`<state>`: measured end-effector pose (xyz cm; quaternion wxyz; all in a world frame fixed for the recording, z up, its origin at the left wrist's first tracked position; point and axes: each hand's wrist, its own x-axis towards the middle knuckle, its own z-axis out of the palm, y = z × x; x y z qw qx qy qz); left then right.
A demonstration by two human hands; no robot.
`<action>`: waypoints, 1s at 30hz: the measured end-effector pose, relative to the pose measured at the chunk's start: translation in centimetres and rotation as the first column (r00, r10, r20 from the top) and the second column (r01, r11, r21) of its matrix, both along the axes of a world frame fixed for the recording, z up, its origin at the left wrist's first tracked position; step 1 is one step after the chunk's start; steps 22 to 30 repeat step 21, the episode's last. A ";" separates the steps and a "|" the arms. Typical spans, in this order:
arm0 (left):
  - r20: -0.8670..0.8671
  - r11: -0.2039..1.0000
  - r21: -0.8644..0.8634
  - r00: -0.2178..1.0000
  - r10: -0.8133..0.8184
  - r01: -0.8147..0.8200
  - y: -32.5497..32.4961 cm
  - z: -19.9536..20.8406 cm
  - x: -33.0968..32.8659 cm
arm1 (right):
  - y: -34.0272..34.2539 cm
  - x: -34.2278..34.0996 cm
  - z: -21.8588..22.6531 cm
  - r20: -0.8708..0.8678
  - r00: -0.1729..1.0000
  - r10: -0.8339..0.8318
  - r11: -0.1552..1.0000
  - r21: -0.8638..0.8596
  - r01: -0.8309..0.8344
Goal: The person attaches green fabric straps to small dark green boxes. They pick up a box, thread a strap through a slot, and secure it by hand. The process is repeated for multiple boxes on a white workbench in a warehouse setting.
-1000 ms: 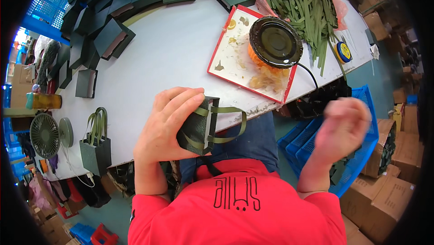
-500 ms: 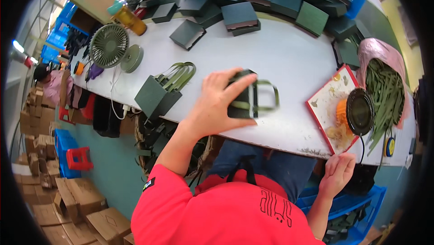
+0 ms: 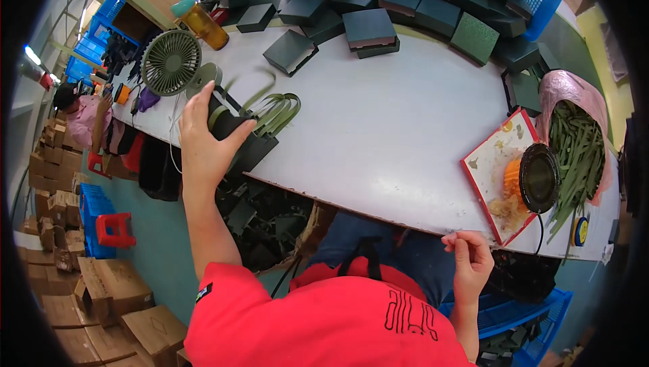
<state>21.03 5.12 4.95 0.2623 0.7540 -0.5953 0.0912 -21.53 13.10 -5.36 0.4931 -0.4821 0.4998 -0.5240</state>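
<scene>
At the left of the table, my left hand (image 3: 208, 142) is closed on a dark green box (image 3: 226, 122) with a green ribbon loop, its thumb and fingers spanning the sides. The held box is tilted above the table's near edge, beside several similar boxes (image 3: 259, 152) with ribbon handles standing close together. Motion smears the held box's ribbon. By the near edge, right of my body, my right hand (image 3: 471, 262) has its fingers curled in; what they hold, if anything, is hidden. Just beyond it lies a red-rimmed white tray (image 3: 481, 163) with a round black-topped orange pot (image 3: 539, 173).
Dark green boxes (image 3: 370, 29) are piled along the far side. A green fan (image 3: 171, 62) and an amber bottle (image 3: 205, 25) stand far left. A pink bag (image 3: 571, 86) of green ribbons (image 3: 574, 140) lies at right. Another person (image 3: 84, 120) sits far left.
My left hand has carried the box from mid-table leftward to the standing boxes. The right hand has shifted slightly left and down along the edge. The view has turned a little.
</scene>
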 end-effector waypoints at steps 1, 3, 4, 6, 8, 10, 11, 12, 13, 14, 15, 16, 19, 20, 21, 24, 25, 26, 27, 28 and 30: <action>-0.019 0.998 0.059 1.000 0.015 -0.013 0.2 -0.2 0.2 | 0.1 0.1 0.0 0.016 1.000 0.013 1.000 0.015 -0.013; 0.046 0.958 0.279 0.997 0.056 -0.067 0.7 -0.3 0.3 | -0.1 0.6 0.2 -0.010 1.000 0.029 1.000 -0.008 -0.029; 0.081 0.919 0.383 0.994 0.071 -0.097 0.9 -0.3 0.3 | -0.2 0.8 0.3 -0.022 0.999 0.036 0.999 -0.020 -0.037; 0.139 0.943 0.320 0.989 0.053 -0.095 0.7 -0.3 0.2 | -0.3 1.1 0.5 -0.056 0.998 0.041 0.998 -0.047 -0.044; 0.256 0.977 0.196 0.966 0.029 -0.081 0.3 0.2 -0.7 | -0.3 1.2 0.5 -0.064 0.997 0.052 0.997 -0.049 -0.055; 0.253 0.982 0.187 0.967 -0.036 -0.012 -0.2 0.8 -0.9 | -0.1 1.2 0.2 -0.049 0.996 0.069 0.997 -0.025 -0.071; 0.253 0.983 0.182 0.965 -0.070 0.024 -0.4 1.2 -1.0 | -0.1 1.3 0.3 -0.059 0.995 0.080 0.997 -0.020 -0.081; 0.199 0.979 0.201 0.978 -0.064 0.024 -0.1 1.5 -0.7 | -0.1 1.5 0.3 -0.070 0.993 0.091 0.996 -0.014 -0.092; 0.143 0.975 0.220 0.988 -0.056 0.023 0.5 1.9 0.0 | -0.3 1.8 0.4 -0.081 0.991 0.104 0.994 -0.008 -0.104; 0.086 0.971 0.237 0.995 -0.048 0.027 1.1 2.1 0.8 | -0.6 2.0 0.8 -0.120 0.984 0.133 0.990 0.051 -0.128; 0.024 0.961 0.276 1.000 -0.018 0.011 1.7 1.9 1.4 | -1.4 2.4 1.4 -0.157 0.973 0.168 0.982 0.108 -0.152; -0.037 0.957 0.290 0.999 -0.021 0.031 2.1 1.7 1.8 | -2.3 3.0 2.2 -0.191 0.960 0.205 0.971 0.166 -0.174; -0.194 0.922 0.374 0.981 -0.025 0.097 2.8 1.1 2.9 | -8.0 7.9 4.1 -0.386 0.897 0.214 0.966 -0.051 -0.252; -0.226 0.895 0.429 0.974 -0.024 0.122 2.9 1.0 3.2 | -10.4 10.1 3.7 -0.417 0.888 0.197 0.937 -0.185 -0.295; -0.260 0.865 0.479 0.965 -0.022 0.149 2.8 0.9 3.6 | -12.9 12.7 2.6 -0.446 0.878 0.175 0.887 -0.315 -0.337; -0.260 0.865 0.479 0.965 -0.022 0.149 2.8 0.9 3.6 | -12.9 12.7 2.6 -0.446 0.878 0.175 0.887 -0.315 -0.337; -0.260 0.865 0.479 0.965 -0.022 0.149 2.8 0.9 3.6 | -12.9 12.7 2.6 -0.446 0.878 0.175 0.887 -0.315 -0.337; -0.260 0.865 0.479 0.965 -0.022 0.149 2.8 0.9 3.6 | -12.9 12.7 2.6 -0.446 0.878 0.175 0.887 -0.315 -0.337; -0.260 0.865 0.479 0.965 -0.022 0.149 2.8 0.9 3.6 | -12.9 12.7 2.6 -0.446 0.878 0.175 0.887 -0.315 -0.337; -0.260 0.865 0.479 0.965 -0.022 0.149 2.8 0.9 3.6 | -12.9 12.7 2.6 -0.446 0.878 0.175 0.887 -0.315 -0.337; -0.260 0.865 0.479 0.965 -0.022 0.149 2.8 0.9 3.6 | -12.9 12.7 2.6 -0.446 0.878 0.175 0.887 -0.315 -0.337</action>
